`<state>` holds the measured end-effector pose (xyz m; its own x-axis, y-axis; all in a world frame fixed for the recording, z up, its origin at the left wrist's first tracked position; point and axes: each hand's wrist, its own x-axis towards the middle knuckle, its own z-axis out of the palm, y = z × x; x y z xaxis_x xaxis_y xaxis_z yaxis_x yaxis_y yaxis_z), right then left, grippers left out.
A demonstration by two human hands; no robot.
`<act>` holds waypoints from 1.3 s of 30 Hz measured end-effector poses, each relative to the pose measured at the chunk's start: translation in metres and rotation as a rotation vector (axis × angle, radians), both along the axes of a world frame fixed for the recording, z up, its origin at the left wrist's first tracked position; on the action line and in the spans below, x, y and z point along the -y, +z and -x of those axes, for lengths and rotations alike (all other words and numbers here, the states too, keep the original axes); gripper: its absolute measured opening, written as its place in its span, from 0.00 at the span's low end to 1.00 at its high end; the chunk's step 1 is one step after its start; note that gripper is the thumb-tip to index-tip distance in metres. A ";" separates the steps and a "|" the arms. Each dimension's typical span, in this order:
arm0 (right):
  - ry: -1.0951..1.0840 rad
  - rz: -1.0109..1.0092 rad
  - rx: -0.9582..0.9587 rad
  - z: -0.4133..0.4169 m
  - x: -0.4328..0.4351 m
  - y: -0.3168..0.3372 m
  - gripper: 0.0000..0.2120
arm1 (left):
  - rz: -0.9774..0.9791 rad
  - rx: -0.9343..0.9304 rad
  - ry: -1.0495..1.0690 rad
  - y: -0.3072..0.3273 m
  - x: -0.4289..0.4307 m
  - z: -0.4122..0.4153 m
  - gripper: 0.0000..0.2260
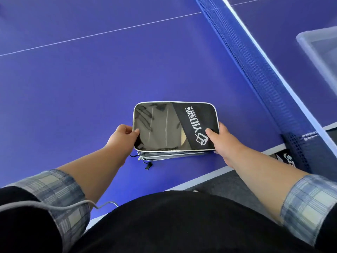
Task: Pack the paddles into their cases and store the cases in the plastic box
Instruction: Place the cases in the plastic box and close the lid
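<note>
A rectangular black paddle case [169,125] with white piping, a clear window and a white logo band lies on top of a stack of similar cases [171,155] near the table's front edge. Through the window a paddle shows dimly. My left hand [122,136] grips the case's left end, thumb on top. My right hand [221,140] holds the right end in the same way. The clear plastic box [321,52] stands at the far right, beyond the net.
The blue table-tennis table [91,88] spreads out ahead. The blue net [255,70] runs diagonally between the cases and the box, with its post clamp [295,150] at the table edge. Zipper pulls [147,165] hang from the stack. Grey floor lies below the edge.
</note>
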<state>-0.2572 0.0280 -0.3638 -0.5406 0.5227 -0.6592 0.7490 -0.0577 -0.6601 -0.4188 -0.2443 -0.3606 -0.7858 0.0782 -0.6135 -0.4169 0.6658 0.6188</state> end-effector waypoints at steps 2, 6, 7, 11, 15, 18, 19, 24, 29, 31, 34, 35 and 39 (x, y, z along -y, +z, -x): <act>-0.036 0.001 0.004 0.004 -0.002 0.001 0.25 | 0.027 0.028 -0.044 0.000 -0.004 0.010 0.09; -0.184 0.060 0.022 0.015 -0.006 0.003 0.26 | -0.008 0.228 -0.041 0.002 -0.011 0.022 0.16; -0.227 0.089 0.022 0.017 -0.007 0.004 0.26 | -0.031 0.266 -0.038 0.002 -0.011 0.023 0.17; -0.324 0.177 0.041 0.025 -0.013 0.003 0.24 | -0.133 0.351 0.027 -0.002 -0.014 0.025 0.27; -0.431 0.368 -0.048 0.027 -0.010 0.001 0.11 | -0.231 0.507 0.052 -0.004 -0.018 0.028 0.42; -0.498 0.339 -0.120 0.023 -0.005 0.008 0.13 | -0.331 0.580 0.005 -0.001 -0.017 0.032 0.44; -0.520 0.325 -0.141 0.020 -0.004 0.012 0.16 | -0.354 0.583 -0.016 0.002 -0.017 0.034 0.42; -0.642 0.346 -0.235 -0.009 -0.010 0.053 0.18 | -0.447 0.536 -0.215 0.035 -0.046 0.040 0.25; -0.856 0.314 -0.350 -0.060 -0.017 0.093 0.20 | -0.492 0.476 -0.393 0.084 -0.103 0.028 0.18; -0.927 0.301 -0.400 -0.085 -0.018 0.108 0.18 | -0.488 0.441 -0.440 0.102 -0.126 0.014 0.18; -1.001 0.273 -0.476 -0.129 -0.020 0.133 0.17 | -0.489 0.400 -0.518 0.128 -0.157 -0.017 0.20; -1.012 0.259 -0.498 -0.145 -0.023 0.141 0.17 | -0.489 0.386 -0.543 0.137 -0.167 -0.029 0.21; -1.023 0.193 -0.584 -0.216 -0.040 0.172 0.17 | -0.505 0.332 -0.631 0.171 -0.210 -0.091 0.21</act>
